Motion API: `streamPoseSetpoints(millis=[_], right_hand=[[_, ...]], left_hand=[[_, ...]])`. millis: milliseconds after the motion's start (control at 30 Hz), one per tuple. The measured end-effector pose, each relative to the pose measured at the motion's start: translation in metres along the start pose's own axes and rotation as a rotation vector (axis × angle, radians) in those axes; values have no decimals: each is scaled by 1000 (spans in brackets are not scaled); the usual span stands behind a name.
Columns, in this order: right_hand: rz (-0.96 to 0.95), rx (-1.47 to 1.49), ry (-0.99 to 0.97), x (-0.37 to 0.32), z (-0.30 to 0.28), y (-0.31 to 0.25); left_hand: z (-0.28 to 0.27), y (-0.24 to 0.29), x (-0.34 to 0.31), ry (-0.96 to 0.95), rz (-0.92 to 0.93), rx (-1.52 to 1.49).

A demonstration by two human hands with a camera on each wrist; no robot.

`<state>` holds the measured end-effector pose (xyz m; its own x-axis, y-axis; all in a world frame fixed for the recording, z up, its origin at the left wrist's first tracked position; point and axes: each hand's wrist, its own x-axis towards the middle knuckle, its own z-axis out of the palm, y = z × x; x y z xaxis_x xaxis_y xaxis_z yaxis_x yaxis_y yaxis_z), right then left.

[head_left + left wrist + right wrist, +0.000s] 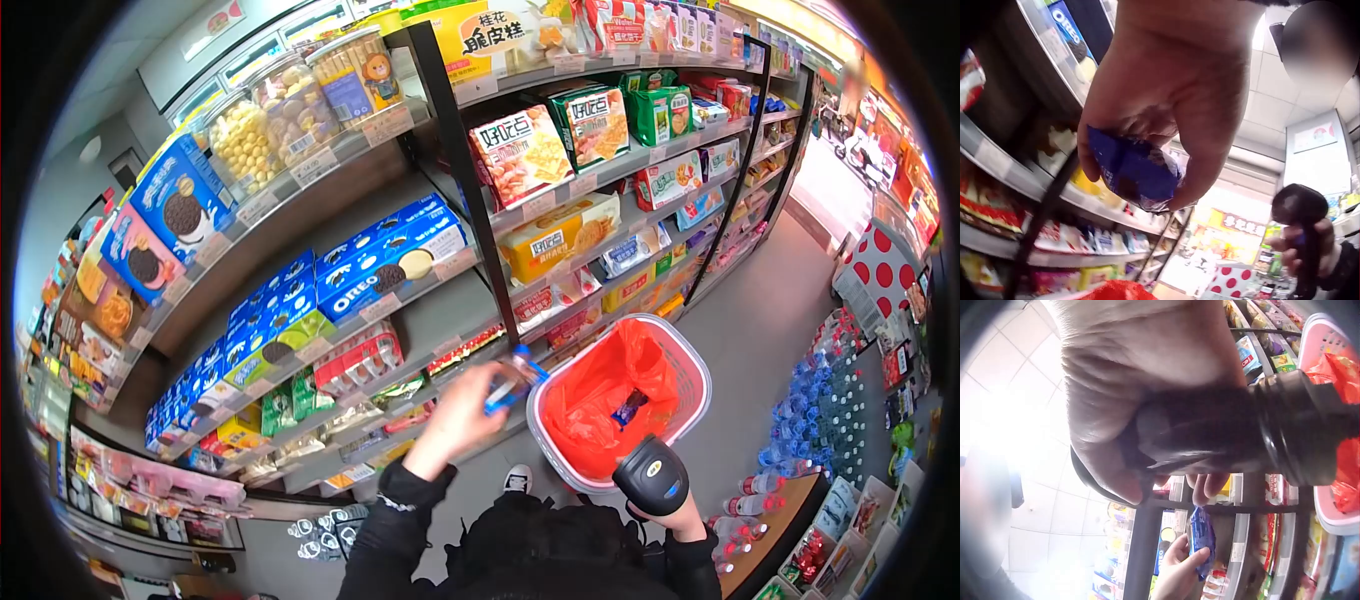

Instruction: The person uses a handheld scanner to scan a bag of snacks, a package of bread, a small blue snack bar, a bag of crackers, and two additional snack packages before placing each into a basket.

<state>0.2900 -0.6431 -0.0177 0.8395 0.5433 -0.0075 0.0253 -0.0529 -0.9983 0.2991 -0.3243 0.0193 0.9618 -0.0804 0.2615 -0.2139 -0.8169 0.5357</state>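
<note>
My left hand (458, 418) holds a small blue snack packet (512, 386) just left of the basket's rim. In the left wrist view the fingers and thumb grip this crinkled blue wrapper (1135, 170) from both sides. My right hand (684, 520) grips a black handheld barcode scanner (652, 478), whose rounded head overlaps the near right rim of the basket. The right wrist view shows the fingers wrapped around its dark handle (1204, 431). A pink-and-white shopping basket (697, 375), lined with a red plastic bag (585, 400), stands in front of me. Inside lies another small dark-blue packet (629, 409).
Shelves of boxed biscuits run along the left and front, with blue Oreo boxes (385, 262) and price-tag edges (320, 345). Bottled drinks (815, 400) stand on the floor at right, near a wooden ledge (775, 530). An aisle floor (760, 265) leads toward a bright doorway.
</note>
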Motion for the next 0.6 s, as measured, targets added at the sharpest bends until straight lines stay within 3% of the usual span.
streamPoseSetpoints(millis=[100, 167, 200, 233, 333, 500, 600], right_hand=[[-18, -109, 20, 15, 12, 10], [60, -25, 56, 25, 23, 7], [71, -20, 65, 28, 27, 10], [82, -12, 39, 31, 31, 13], [79, 6, 35, 39, 41, 13], [99, 32, 115, 36, 42, 11], [117, 28, 147, 28, 38, 15]], left_hand=[[-25, -61, 23, 108, -77, 236], [-39, -91, 44, 35, -178, 253], [-46, -94, 55, -34, -316, 245], [-45, -112, 64, 9, -261, 274], [-50, -132, 95, -258, -507, 427], [-42, -156, 115, -212, -353, 683], [-28, -208, 113, 23, -147, 795]])
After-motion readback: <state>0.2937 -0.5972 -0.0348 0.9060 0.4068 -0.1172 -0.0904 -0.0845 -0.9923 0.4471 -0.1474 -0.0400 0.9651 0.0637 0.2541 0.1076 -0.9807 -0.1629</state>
